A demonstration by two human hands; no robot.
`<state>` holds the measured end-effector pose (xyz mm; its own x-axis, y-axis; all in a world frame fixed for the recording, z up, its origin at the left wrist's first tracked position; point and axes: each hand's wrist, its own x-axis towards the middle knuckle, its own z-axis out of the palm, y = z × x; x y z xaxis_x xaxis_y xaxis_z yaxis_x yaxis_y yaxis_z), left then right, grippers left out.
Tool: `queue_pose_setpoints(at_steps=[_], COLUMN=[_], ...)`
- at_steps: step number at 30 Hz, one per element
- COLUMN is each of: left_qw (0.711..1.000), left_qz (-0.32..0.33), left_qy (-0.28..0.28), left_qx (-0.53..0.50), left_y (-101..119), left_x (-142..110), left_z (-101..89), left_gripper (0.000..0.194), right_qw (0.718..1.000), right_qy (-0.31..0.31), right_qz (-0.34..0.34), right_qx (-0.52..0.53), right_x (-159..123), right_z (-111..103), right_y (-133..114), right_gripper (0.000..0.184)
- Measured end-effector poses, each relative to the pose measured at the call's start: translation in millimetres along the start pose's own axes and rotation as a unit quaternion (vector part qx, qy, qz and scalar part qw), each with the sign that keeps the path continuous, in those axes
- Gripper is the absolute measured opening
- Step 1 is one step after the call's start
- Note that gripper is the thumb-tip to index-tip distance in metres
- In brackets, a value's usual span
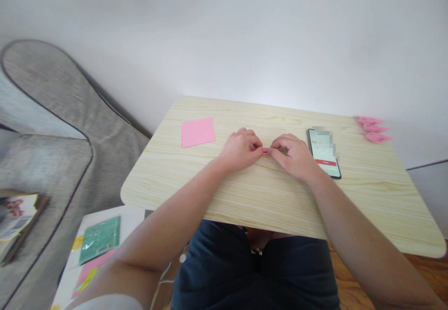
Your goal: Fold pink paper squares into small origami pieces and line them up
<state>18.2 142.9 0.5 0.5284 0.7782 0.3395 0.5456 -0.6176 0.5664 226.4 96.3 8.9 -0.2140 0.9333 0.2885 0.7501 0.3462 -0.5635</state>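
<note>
Both hands close together, fingertips seemingly pinched

Small pink piece, likely paper. Short, narrow visible section, deeper pink-red along its middle, paler at the edge. Ends hidden by fingers, so full shape and any folds unclear. Runs roughly side to side, pinched between left hand and right hand, at or just above pale wood-grain tabletop.
</note>
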Motion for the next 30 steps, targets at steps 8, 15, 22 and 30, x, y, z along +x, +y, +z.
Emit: queue_pose_setpoints(at_steps=[8,15,22,30], left_qw=[1.0,1.0,0.999,1.0], left_qz=[0.002,0.006,-0.013,-0.029], left_qy=[-0.01,-0.02,-0.032,-0.007], left_qx=[0.005,0.009,0.017,-0.004], left_y=[0.0,1.4,2.8,2.9], left_x=[-0.5,-0.4,-0.8,0.2], left_z=[-0.6,-1.4,-0.4,0.8], left_gripper=[0.017,0.02,0.007,0.005], right_qw=[1.0,1.0,1.0,0.999], right_qy=[0.009,0.01,0.002,0.014], right_qz=[0.016,0.001,0.015,0.03], right_qx=[-0.002,-0.008,-0.017,-0.027], right_x=[-0.8,0.5,2.0,1.7], right_z=[2.7,3.9,4.5,5.0], right_y=[-4.0,-3.1,-2.3,-5.1], right_gripper=[0.004,0.005,0.009,0.009])
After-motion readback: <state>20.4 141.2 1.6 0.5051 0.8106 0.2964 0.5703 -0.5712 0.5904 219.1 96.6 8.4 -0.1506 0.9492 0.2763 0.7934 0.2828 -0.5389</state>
